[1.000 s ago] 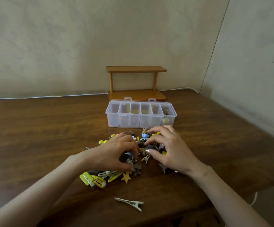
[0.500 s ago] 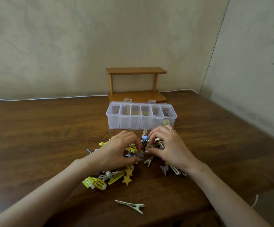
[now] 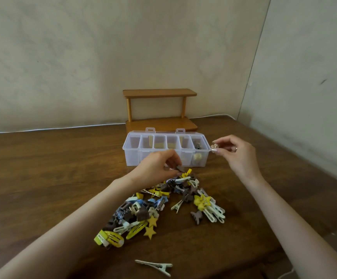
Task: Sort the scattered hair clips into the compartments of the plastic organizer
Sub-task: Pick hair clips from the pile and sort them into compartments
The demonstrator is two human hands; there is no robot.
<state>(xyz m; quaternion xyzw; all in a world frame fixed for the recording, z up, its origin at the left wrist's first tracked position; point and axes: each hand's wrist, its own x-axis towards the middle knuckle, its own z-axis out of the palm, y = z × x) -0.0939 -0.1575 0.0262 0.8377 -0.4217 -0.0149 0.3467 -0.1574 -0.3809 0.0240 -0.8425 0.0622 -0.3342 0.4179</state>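
Note:
A clear plastic organizer (image 3: 135,158) with several compartments stands open on the wooden table; its rightmost compartment holds a few clips. A heap of yellow, brown, blue and white hair clips (image 3: 163,206) lies in front of it. My left hand (image 3: 157,170) pinches a small brown clip (image 3: 180,168) just above the heap's far end, in front of the organizer. My right hand (image 3: 234,152) pinches a small pale clip (image 3: 214,146) at the organizer's right end, level with its rim.
A small two-tier wooden shelf (image 3: 159,109) stands behind the organizer against the wall. One pale alligator clip (image 3: 155,266) lies alone near the table's front edge. A white cable (image 3: 52,128) runs along the back edge. The wall corner is to the right.
Both hands have left the heap. My right hand rose and moved right to the organizer's end with a pale clip. My left hand lifted a brown clip toward the organizer.

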